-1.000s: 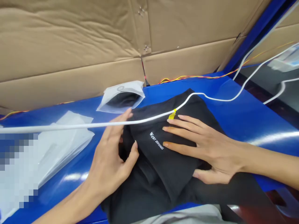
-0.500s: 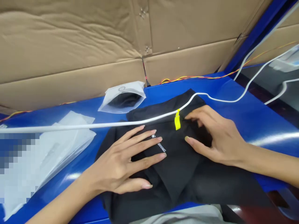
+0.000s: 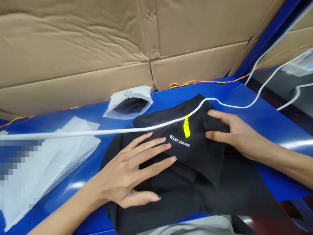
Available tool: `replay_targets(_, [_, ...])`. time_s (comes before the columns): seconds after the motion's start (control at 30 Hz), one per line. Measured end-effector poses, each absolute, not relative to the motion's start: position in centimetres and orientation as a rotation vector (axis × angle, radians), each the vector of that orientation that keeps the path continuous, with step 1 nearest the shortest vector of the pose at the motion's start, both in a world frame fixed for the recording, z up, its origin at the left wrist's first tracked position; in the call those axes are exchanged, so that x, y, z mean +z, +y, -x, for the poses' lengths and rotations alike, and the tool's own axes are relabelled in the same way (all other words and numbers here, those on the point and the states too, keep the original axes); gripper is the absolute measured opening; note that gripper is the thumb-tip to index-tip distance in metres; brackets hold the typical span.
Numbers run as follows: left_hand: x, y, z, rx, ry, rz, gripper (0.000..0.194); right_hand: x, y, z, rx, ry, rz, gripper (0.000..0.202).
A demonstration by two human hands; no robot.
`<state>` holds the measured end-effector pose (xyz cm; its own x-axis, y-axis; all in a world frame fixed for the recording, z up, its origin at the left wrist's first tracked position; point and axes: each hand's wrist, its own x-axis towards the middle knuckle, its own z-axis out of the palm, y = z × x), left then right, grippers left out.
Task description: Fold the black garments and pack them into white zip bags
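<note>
A black garment [image 3: 171, 192] with white "WEST BIKING" lettering lies partly folded on the blue table. My left hand [image 3: 132, 173] rests flat on it, fingers spread, just left of the lettering. At the right side of the folded part, my right hand [image 3: 230, 130] pinches the black fabric between thumb and fingers; some of its fingertips are hidden by the cloth. A white cable [image 3: 146, 128] passes across the view in front of the garment. From it hangs a yellow tag [image 3: 186, 129], close above the lettering.
A white pouch [image 3: 144, 92] with dark contents stands open at the back. Clear plastic bags [image 3: 70, 140] lie on the left of the blue table [image 3: 244, 91]. Brown padded panels [image 3: 97, 39] rise behind, with yellow and red wires [image 3: 195, 81] along their base.
My right hand has moved right and closed on the fabric. The folded part of the garment has shifted right, uncovering the full lettering beside my left hand, which has stayed nearly still.
</note>
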<state>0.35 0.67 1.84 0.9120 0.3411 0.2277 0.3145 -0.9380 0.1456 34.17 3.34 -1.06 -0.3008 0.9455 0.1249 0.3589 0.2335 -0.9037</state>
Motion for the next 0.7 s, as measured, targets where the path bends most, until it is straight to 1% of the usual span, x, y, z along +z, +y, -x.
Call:
replay_targets(0.1, [1.7,0.6,-0.6,0.339,0.532,-3.01,0.052,-1.8,3.8,-34.2,0.986,-1.683,1.167,0.029])
replay_targets(0.17, [1.5,0.6,-0.7,0.328,0.555,-3.026,0.05,-2.0,3.5,-33.8,0.799,-1.76,1.183,0.04])
replay_targets(0.23, [1.5,0.6,-0.8,0.316,0.564,-3.021,0.05,-2.0,2.9,-33.3,0.593,-1.876,1.198,0.046])
replay_targets(0.3, [1.5,0.7,-0.8,0.295,0.559,-3.009,0.051,-1.9,2.2,-32.9,0.454,-1.959,1.194,0.041])
replay_targets(0.37, [1.5,0.7,-0.9,0.278,0.56,-3.006,0.053,-1.8,1.6,-32.7,0.399,-2.013,1.159,0.033])
replay_targets(0.4, [1.5,0.7,-0.9,0.272,0.565,-3.008,0.053,-1.7,1.4,-32.6,0.394,-2.041,1.127,0.033])
replay_targets(0.5, [1.3,0.7,-1.0,0.299,0.579,-3.024,0.052,-1.7,1.0,-32.6,0.366,-2.14,1.006,0.039])
replay_targets(0.63, [1.2,0.6,-1.1,0.412,0.59,-3.043,0.046,-1.7,0.7,-32.6,0.213,-2.293,0.837,0.042])
replay_targets(0.7, [1.2,0.6,-1.2,0.461,0.61,-3.044,0.043,-1.6,0.6,-32.6,0.212,-2.346,0.756,0.047])
